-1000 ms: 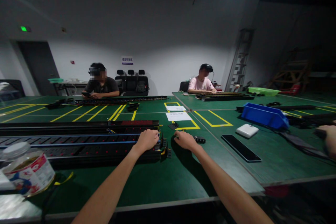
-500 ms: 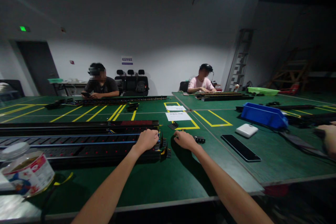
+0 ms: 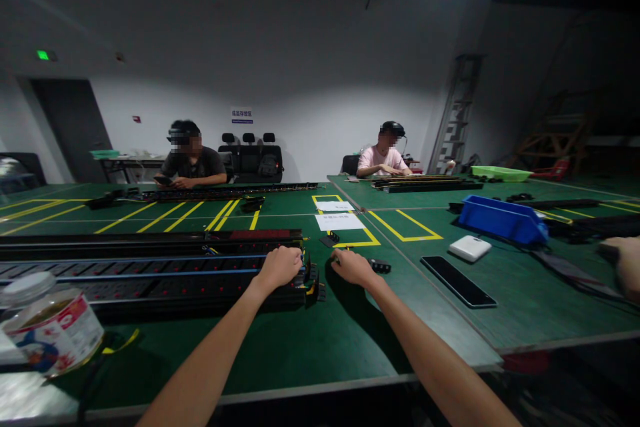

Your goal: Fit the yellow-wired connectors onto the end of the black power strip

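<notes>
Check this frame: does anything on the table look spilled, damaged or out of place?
Nothing looks spilled or broken. Slightly untidy: wires stick out at the ends of the black bars by the left hand, and a small black piece lies apart from them, beside the right hand.

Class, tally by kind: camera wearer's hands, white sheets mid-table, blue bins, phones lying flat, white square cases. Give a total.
Wearer's left hand and right hand: 2
White sheets: 2
Blue bin: 1
Phone: 1
White case: 1
Total: 7

wall sign (image 3: pixel 242 115) reading 成品存放区, white paper (image 3: pixel 340 223) with blurred lettering, jar label (image 3: pixel 75 333) illegible
</notes>
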Action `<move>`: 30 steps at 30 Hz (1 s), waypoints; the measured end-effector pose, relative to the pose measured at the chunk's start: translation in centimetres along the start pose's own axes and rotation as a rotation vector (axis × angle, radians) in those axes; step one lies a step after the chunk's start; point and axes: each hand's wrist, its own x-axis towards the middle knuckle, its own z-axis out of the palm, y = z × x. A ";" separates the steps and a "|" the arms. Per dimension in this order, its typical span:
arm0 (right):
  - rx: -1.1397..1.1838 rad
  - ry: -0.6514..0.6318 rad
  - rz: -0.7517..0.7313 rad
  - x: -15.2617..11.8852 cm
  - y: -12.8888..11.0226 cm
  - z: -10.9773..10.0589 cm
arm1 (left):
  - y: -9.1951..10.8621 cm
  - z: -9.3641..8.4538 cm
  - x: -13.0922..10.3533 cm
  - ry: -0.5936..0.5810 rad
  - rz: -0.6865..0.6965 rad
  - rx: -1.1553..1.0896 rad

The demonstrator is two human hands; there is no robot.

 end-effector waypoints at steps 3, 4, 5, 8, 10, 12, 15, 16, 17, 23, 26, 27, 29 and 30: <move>0.000 0.007 -0.002 0.0 0.0 0.1 | 0.0 0.0 0.0 0.003 0.005 -0.001; 0.000 0.011 -0.003 0.0 0.1 0.1 | 0.0 -0.1 0.0 0.004 0.007 -0.003; -0.001 0.015 -0.004 0.0 0.1 0.1 | 0.0 -0.1 -0.1 0.005 0.007 -0.003; -0.003 0.019 -0.007 0.1 0.1 0.2 | 0.0 -0.1 -0.1 0.007 0.012 -0.001; -0.002 0.019 -0.006 0.2 0.1 0.3 | 0.1 -0.1 -0.1 0.005 0.011 0.005; 0.001 0.017 -0.005 0.2 0.2 0.3 | 0.1 0.0 0.0 0.002 0.005 0.016; 0.009 0.021 -0.002 0.2 0.2 0.4 | 0.0 0.1 0.1 0.006 0.001 0.032; 0.016 0.029 0.004 0.2 0.2 0.4 | 0.0 0.1 0.1 0.008 0.004 0.035; 0.029 0.041 0.017 0.3 0.2 0.4 | 0.0 0.2 0.1 0.010 0.007 0.036; 0.249 0.190 0.107 1.1 0.4 1.0 | -0.2 0.1 0.1 0.012 0.020 0.027; 0.549 0.268 0.046 1.9 0.2 1.6 | -0.1 -0.1 0.0 0.014 0.011 0.012; 0.691 0.273 0.026 2.1 -0.1 1.8 | -0.1 -0.2 -0.1 0.021 0.007 0.000; 0.999 0.254 -0.017 2.4 -0.7 2.0 | 0.0 -0.5 -0.2 0.054 0.006 -0.038; 1.139 0.242 -0.047 2.4 -1.2 2.0 | 0.1 -0.7 -0.2 0.077 0.013 -0.068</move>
